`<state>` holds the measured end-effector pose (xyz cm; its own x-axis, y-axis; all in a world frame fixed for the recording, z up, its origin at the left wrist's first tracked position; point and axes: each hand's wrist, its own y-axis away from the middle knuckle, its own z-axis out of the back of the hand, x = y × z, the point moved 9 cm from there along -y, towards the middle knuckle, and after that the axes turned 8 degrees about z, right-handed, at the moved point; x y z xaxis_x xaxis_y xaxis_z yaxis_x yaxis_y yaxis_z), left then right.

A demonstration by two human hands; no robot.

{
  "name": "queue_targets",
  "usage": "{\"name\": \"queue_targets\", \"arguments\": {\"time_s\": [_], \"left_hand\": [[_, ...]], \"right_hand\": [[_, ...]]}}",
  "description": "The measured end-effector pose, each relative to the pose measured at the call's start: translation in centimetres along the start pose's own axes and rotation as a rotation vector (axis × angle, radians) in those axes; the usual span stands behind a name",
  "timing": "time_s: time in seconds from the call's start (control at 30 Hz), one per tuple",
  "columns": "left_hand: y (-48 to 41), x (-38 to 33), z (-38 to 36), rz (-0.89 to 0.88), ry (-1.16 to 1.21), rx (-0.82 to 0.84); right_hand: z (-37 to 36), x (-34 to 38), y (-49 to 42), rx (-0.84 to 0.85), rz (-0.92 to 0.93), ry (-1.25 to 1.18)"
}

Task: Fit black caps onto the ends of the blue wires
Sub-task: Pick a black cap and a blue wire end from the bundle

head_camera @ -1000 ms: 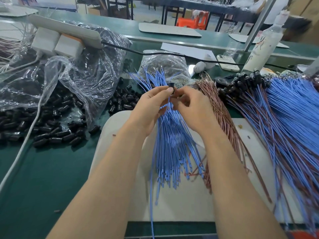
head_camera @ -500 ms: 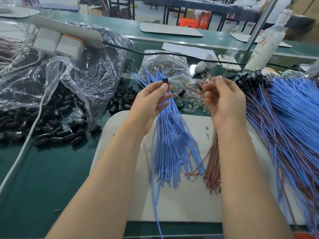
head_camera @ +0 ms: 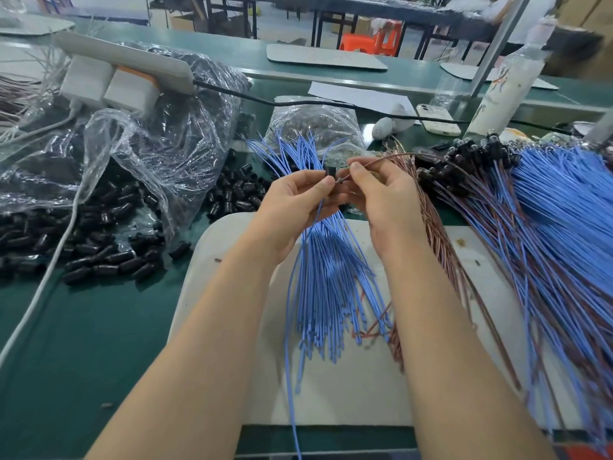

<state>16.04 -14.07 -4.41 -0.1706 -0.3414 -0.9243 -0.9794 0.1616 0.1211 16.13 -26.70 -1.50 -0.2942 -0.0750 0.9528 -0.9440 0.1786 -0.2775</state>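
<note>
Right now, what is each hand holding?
Left hand: pinching a black cap.
Right hand: pinching a brown wire.

Two bare forearms (head_camera: 205, 327), left hand (head_camera: 292, 207), right hand (head_camera: 388, 200), short plain nails (head_camera: 329, 181)

A green worktop (head_camera: 83, 327) spans a workshop, with a second green bench (head_camera: 232, 54) running parallel beyond its far edge. A slanted metal post (head_camera: 499, 41) rises near the worktop's far right corner. Behind, dark-framed tables (head_camera: 365, 5) and an orange plastic stool (head_camera: 371, 41) stand on a pale floor (head_camera: 285, 23) in bright, even light.
</note>
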Motion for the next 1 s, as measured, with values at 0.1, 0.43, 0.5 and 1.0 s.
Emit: {"name": "queue_targets", "arguments": {"time_s": [0.1, 0.43, 0.5, 1.0], "left_hand": [[0.0, -0.3, 1.0, -0.050, -0.157, -0.116], [0.7, -2.1, 0.3, -0.321, -0.767, -0.291], [0.8, -2.0, 0.0, -0.332, -0.805, -0.277], [1.6, -2.3, -1.1, -0.411, -1.020, -0.284]], "right_hand": [[1.5, 1.6, 0.0, -0.134, 0.144, 0.133], [4.6, 2.9, 0.2, -0.366, 0.235, 0.014], [4.5, 2.9, 0.2, -0.356, 0.242, 0.031], [3.1, 4.1, 0.4, -0.238, 0.385, 0.391]]}}
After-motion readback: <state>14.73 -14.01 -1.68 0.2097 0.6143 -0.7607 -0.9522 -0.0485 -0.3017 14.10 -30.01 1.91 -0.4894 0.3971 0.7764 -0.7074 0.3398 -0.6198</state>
